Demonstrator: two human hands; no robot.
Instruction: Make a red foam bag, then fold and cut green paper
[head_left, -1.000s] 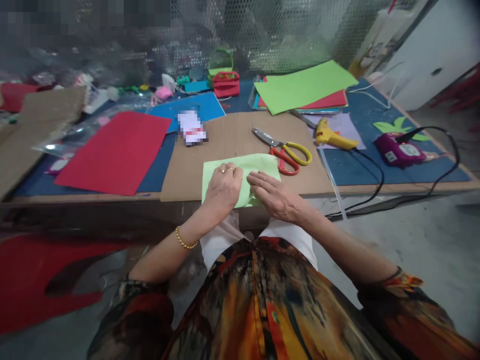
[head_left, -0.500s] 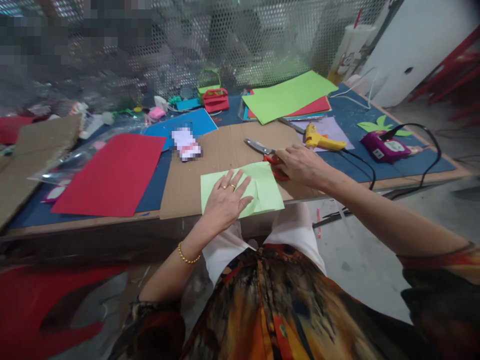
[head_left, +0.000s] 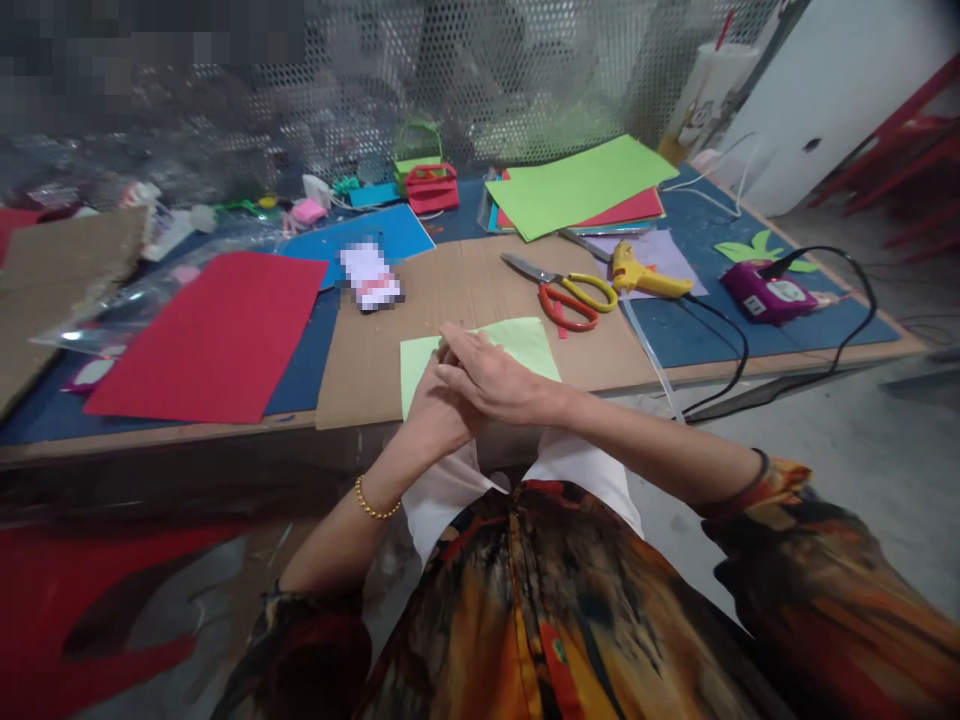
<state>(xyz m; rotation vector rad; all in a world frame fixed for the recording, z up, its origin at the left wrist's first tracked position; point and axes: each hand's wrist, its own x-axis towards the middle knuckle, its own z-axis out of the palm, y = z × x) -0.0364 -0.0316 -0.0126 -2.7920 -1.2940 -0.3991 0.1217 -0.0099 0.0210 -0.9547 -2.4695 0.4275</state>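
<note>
1. Table spans the view, its top mostly blue.
2. Brown cardboard lies flat on it, reaching the near edge.
3. Red sheet lies just left of the cardboard; a bright green sheet tops a stack farther back.
4. Pale green paper lies on the cardboard near the front edge, under the 2 hands.
5. Right hand lies across the left hand, touching it. I cannot tell whether the right grip clasps it; the left grip, mostly covered, cannot be read either.
6. Scissors, with 1 red and 1 yellow handle, lie just beyond the paper, to its right.
7. Yellow glue gun rests right of them.
8. Gold bracelet circles the left wrist.
</note>
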